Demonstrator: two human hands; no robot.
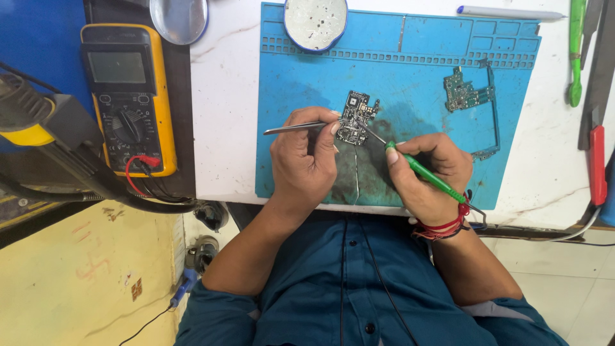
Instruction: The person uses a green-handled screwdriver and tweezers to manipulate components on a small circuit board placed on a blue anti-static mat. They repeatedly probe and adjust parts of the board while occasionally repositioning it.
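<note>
A small dark circuit board (357, 115) lies on the blue work mat (410, 77). My left hand (306, 157) grips metal tweezers (291, 128) and rests its fingertips on the board's left edge. With my right hand (426, 170) I hold a green-handled soldering iron (426, 173) like a pen, its thin tip touching the board from the right. Red thread bands circle my right wrist.
A second green circuit board with a frame (471, 96) lies at the mat's right. A round tin (315, 22) sits at the mat's top edge. A yellow multimeter (128, 96) stands left, a white pen (509, 13) and green and red tools (586, 96) at the right.
</note>
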